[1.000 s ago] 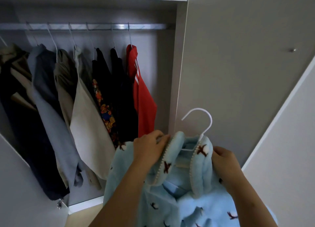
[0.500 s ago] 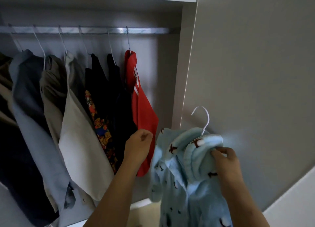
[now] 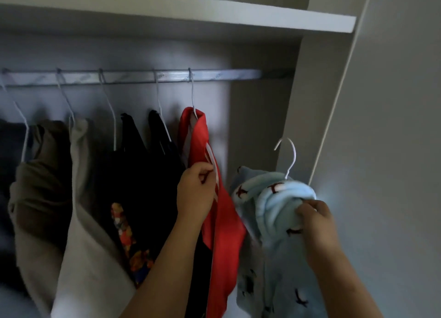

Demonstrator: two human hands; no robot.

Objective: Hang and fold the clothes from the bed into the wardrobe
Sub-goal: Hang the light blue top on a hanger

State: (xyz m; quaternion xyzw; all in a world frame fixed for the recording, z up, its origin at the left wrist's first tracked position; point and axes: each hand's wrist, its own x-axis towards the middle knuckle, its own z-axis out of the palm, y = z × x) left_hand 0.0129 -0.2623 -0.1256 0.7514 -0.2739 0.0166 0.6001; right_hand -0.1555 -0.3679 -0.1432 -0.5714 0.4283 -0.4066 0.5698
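Rail end free — left hand pinches red garment, right hand grips fleece.

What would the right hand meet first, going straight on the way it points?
Beyond the blue garment the right hand grips, the gap right of the red garment looks free up to the rail, though depth is unclear.

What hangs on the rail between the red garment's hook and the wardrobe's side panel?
Nothing: the head view shows that stretch of the rail bare.
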